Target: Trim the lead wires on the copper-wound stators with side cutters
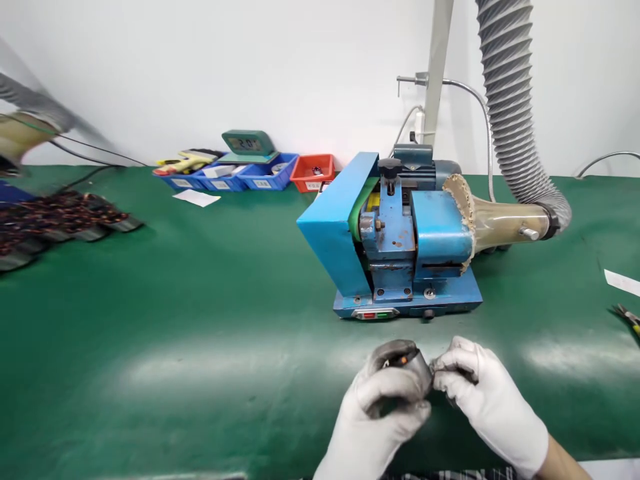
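Note:
My left hand [383, 407], in a white glove with smudged fingertips, is wrapped round a grey metal cylindrical part [420, 371]. Something dark with a spot of orange shows in the part's upper opening. My right hand [473, 383], gloved too, pinches at the right end of the part; whatever lies between its fingertips is too small to make out. Just beyond both hands stands a blue belt grinder [393, 233] with a green belt [361, 207] and red and green buttons low on its front.
A ribbed grey hose [515, 100] joins the grinder's right side. Blue bins [265, 180] and a red bin [313, 175] line the wall, with a digital display [249, 143]. Many metal parts [60, 223] lie far left. Pliers [629, 319] lie at right on the green table [200, 320].

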Motion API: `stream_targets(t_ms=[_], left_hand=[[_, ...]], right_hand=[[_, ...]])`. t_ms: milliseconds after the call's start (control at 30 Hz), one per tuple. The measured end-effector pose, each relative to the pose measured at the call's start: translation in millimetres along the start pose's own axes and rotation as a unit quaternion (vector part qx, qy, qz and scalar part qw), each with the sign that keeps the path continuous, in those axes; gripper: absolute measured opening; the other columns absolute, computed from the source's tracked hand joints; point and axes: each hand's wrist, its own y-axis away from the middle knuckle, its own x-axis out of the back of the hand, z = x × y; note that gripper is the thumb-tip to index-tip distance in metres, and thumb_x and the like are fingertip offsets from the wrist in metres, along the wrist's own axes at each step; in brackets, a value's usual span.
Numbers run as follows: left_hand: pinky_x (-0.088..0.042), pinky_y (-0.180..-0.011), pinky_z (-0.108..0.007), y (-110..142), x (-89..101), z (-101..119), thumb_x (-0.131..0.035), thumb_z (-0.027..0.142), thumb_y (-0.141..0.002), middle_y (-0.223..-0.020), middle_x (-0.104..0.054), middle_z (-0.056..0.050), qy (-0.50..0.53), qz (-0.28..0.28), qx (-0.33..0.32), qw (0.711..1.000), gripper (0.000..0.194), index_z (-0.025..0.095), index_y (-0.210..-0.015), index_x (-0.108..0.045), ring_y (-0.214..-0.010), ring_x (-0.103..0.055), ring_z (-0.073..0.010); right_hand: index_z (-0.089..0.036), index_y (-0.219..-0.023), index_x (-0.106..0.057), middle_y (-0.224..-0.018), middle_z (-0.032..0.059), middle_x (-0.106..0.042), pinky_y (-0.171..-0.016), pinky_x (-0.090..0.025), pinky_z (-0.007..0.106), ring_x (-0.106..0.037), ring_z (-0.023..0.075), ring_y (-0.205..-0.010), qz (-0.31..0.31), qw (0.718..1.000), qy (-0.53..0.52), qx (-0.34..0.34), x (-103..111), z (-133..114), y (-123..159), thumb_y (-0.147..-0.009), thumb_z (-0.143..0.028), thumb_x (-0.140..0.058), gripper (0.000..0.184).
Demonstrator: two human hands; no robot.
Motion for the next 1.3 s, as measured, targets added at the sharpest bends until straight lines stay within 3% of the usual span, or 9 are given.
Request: stream_targets(t_ms=[167,367,567,800,933,1000,1100,1167,1300], left_hand=[[-0.049,-0.093,-0.044,5,12.7,11,-0.065,0.007,-0.067,-0.119,-0.058,-0.006,-0.156,-0.028,-0.043,0.986,0.054,0.031,-0.114,-0.057,-0.111,-0.057,-0.026],[-0.058,-0.073,-0.03,4,16.9,27,-0.065,0.014,-0.074,-0.098,-0.062,-0.001,-0.123,-0.116,-0.074,0.983,0.024,0.032,-0.089,-0.063,-0.086,-0.064,-0.0187],[-0.052,-0.091,-0.039,2,14.8,15,-0.068,0.016,-0.074,-0.123,-0.053,-0.008,-0.272,-0.031,-0.15,0.95,0.063,0.035,-0.128,-0.043,-0.112,-0.056,-0.0256],[-0.055,-0.083,-0.032,6,16.1,20,-0.062,0.028,-0.083,-0.107,-0.062,0.0,-0.076,-0.073,-0.111,0.988,0.018,0.035,-0.099,-0.06,-0.093,-0.064,-0.0185],[-0.051,-0.091,-0.035,5,19.9,20,-0.061,0.008,-0.078,-0.12,-0.054,-0.005,-0.182,-0.04,-0.165,0.968,0.049,0.035,-0.118,-0.051,-0.109,-0.057,-0.0216],[-0.051,-0.089,-0.033,2,22.0,21,-0.058,0.001,-0.075,-0.115,-0.055,-0.004,-0.193,-0.09,-0.138,0.967,0.056,0.034,-0.12,-0.048,-0.105,-0.058,-0.0197],[-0.054,-0.078,-0.025,-2,21.2,24,-0.063,-0.002,-0.068,-0.095,-0.059,0.001,-0.113,-0.185,-0.059,0.974,0.044,0.029,-0.099,-0.055,-0.084,-0.061,-0.0141],[-0.054,-0.074,-0.023,-3,17.1,22,-0.065,-0.001,-0.067,-0.089,-0.058,0.002,-0.118,-0.192,-0.077,0.971,0.034,0.026,-0.087,-0.058,-0.081,-0.06,-0.0133],[-0.054,-0.078,-0.032,0,5.8,-4,-0.046,0.0,-0.08,-0.102,-0.059,-0.006,-0.316,-0.085,-0.221,0.919,0.038,0.025,-0.107,-0.055,-0.092,-0.062,-0.0186]], right_hand=[[-0.018,-0.058,-0.055,-0.059,-0.003,-0.046,-0.039,-0.036,0.02,-0.044,0.0085,-0.041,-0.077,0.977,-0.127,-0.154,2,-12,1,-0.075,-0.018,-0.049,0.018],[-0.021,-0.071,-0.066,-0.068,0.0028,-0.057,-0.059,-0.046,0.027,-0.056,0.0169,-0.063,0.085,0.994,0.05,-0.037,-3,-22,12,-0.08,-0.02,-0.049,0.018],[-0.021,-0.062,-0.064,-0.06,-0.001,-0.052,-0.042,-0.042,0.021,-0.05,0.0114,-0.046,0.033,0.985,-0.103,-0.134,-4,-27,10,-0.075,-0.02,-0.053,0.017],[-0.021,-0.064,-0.07,-0.058,-0.0023,-0.051,-0.046,-0.043,0.02,-0.051,0.01,-0.047,0.065,0.981,-0.142,-0.113,-8,-22,11,-0.069,-0.016,-0.057,0.015],[-0.018,-0.058,-0.06,-0.054,-0.0047,-0.047,-0.038,-0.037,0.02,-0.045,0.0075,-0.038,-0.01,0.949,-0.234,-0.209,-7,-23,7,-0.068,-0.02,-0.055,0.011],[-0.018,-0.057,-0.056,-0.05,-0.006,-0.044,-0.037,-0.036,0.02,-0.043,0.0079,-0.036,-0.034,0.939,-0.249,-0.236,-7,-23,6,-0.069,-0.023,-0.054,0.012],[-0.018,-0.06,-0.06,-0.055,-0.003,-0.048,-0.045,-0.042,0.022,-0.049,0.0109,-0.046,0.008,0.968,-0.153,-0.2,-9,-21,7,-0.071,-0.023,-0.054,0.013],[-0.019,-0.063,-0.063,-0.062,0.0003,-0.054,-0.057,-0.046,0.025,-0.055,0.014,-0.059,0.044,0.984,-0.062,-0.163,-10,-16,9,-0.073,-0.021,-0.054,0.014],[-0.015,-0.074,-0.058,-0.056,-0.0011,-0.051,-0.048,-0.044,0.024,-0.051,0.0122,-0.049,-0.111,0.968,-0.075,-0.214,-16,7,10,-0.087,-0.03,-0.041,0.026]])
